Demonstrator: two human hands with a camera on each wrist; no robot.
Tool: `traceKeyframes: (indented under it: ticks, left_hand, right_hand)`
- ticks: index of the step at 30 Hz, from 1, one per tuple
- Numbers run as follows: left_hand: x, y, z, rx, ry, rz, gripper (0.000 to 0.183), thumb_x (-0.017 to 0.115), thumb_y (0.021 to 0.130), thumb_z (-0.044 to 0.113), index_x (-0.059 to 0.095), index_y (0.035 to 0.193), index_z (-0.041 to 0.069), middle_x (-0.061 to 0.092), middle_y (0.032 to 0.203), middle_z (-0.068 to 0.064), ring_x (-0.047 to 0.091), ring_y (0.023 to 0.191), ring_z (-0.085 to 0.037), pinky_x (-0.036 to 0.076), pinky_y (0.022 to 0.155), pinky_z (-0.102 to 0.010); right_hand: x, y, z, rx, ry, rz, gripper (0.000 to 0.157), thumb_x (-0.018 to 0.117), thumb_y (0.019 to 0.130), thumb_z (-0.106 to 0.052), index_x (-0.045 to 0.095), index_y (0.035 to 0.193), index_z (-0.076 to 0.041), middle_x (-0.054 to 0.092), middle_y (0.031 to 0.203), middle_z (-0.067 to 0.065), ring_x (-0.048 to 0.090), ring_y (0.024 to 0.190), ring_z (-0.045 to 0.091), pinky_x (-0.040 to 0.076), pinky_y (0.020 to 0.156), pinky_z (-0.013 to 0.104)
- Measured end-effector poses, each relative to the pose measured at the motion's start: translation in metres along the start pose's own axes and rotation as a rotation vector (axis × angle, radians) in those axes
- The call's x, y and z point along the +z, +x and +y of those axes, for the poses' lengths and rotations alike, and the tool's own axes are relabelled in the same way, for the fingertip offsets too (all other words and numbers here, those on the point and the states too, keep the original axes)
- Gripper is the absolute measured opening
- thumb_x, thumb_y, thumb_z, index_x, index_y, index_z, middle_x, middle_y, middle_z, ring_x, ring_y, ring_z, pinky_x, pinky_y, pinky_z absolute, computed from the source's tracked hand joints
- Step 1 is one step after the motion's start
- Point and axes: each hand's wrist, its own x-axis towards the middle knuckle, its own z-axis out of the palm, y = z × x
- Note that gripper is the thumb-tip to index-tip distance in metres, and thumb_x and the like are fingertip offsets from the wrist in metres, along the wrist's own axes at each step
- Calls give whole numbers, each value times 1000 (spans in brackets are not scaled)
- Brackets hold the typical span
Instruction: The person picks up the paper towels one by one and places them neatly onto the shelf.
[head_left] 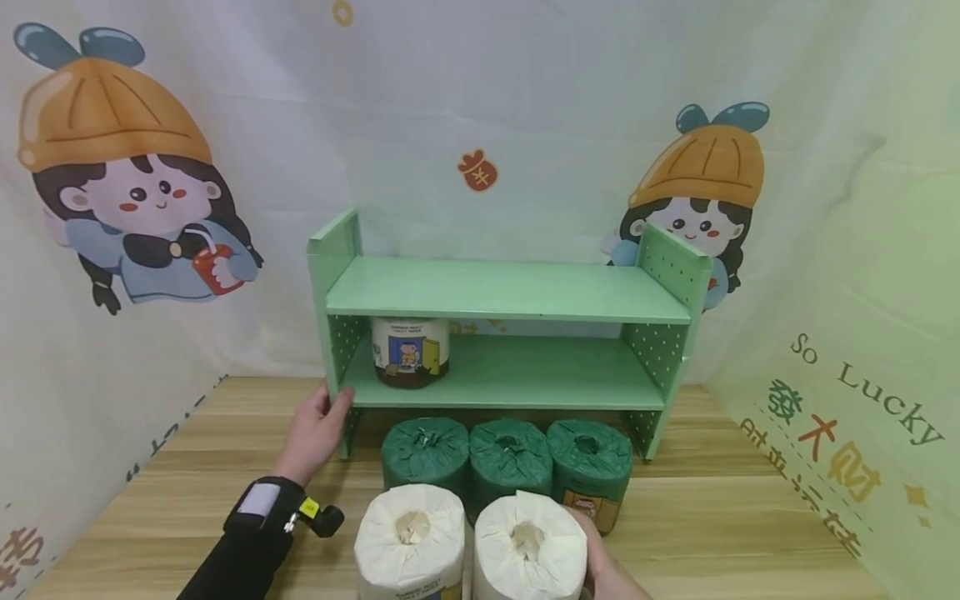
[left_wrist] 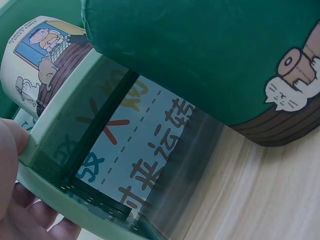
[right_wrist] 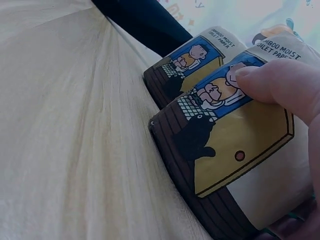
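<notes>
My left hand point(head_left: 315, 429) grips the left side panel of a green two-tier shelf point(head_left: 510, 287), thumb on the front edge and fingers around the outside, as the left wrist view shows. A white-wrapped toilet paper roll point(head_left: 411, 354) stands at the left end of its lower board. At the near side, my right hand point(head_left: 603, 567) holds a second white toilet paper roll point(head_left: 531, 546); its thumb point(right_wrist: 270, 82) presses the printed wrapper. Close to that roll's left stands another white roll point(head_left: 409, 537). In the head view, much of the right hand is hidden behind the held roll.
Three green-wrapped toilet paper rolls point(head_left: 510, 458) stand in a row before the shelf, behind the white ones. All rest on a wood-grain table point(head_left: 712, 508). A printed cloth backdrop point(head_left: 480, 100) hangs behind and along both sides.
</notes>
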Motion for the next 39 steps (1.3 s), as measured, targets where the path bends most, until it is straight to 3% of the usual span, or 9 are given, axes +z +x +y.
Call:
traceKeyframes:
  ticks: [2,3,6,10,13,17,24,31,39]
  left_hand:
    - [0,0,0,3,7,5,48,41,109,38,47,143,5,56,130,-22,51,114,-31,47,90,-58]
    - [0,0,0,4,11,6,48,41,109,38,48,143,5,56,129,-22,51,113,-30,47,89,-58]
    - [0,0,-1,5,23,10,48,40,109,39,48,142,5,57,127,-22,52,110,-30,48,87,-55]
    - [1,0,-2,6,27,10,49,40,109,39,48,143,5,57,127,-21,52,109,-29,48,87,-54]
    - [1,0,-2,5,24,8,49,41,109,39,47,144,6,57,128,-21,52,109,-29,48,87,-54]
    - [1,0,-1,-2,16,1,50,40,108,40,46,144,6,56,130,-22,51,112,-30,48,89,-57]
    - [0,0,-1,-13,-6,0,50,41,108,41,46,145,7,54,133,-21,49,117,-31,46,92,-59]
    - [2,1,-3,-4,-13,-8,50,40,109,39,45,145,5,53,134,-22,49,118,-32,45,93,-59]
    - [1,1,-3,-11,-15,-15,52,40,108,43,44,146,6,51,137,-21,47,121,-33,43,95,-61]
  right_hand:
    - [4,1,-10,6,2,10,84,67,91,-42,19,151,-10,28,146,13,27,131,24,38,98,40]
    - [8,-1,-23,-9,-29,-18,92,71,88,-39,12,151,-6,24,148,17,23,133,27,37,99,41]
    - [18,1,-52,47,-38,3,84,73,85,-18,18,148,-10,27,145,10,28,130,21,38,97,34]
    - [25,5,-75,119,-85,18,86,73,80,-3,17,145,-3,27,143,18,29,128,32,38,95,49]
    - [26,5,-80,138,-90,9,84,72,85,-12,15,145,-1,27,143,20,28,127,35,34,94,59]
    - [22,2,-78,108,-73,-6,77,69,90,-24,18,147,-17,26,144,10,28,129,16,31,96,59]
    - [18,-1,-74,9,-147,3,85,72,83,-11,19,149,-8,29,146,5,27,131,11,34,100,37]
    - [19,-2,-79,-26,-156,1,81,71,88,-25,20,150,-31,28,149,-12,22,133,8,29,101,23]
    - [19,-1,-84,-10,-158,-2,90,71,87,-27,15,152,0,25,152,2,19,136,13,25,104,22]
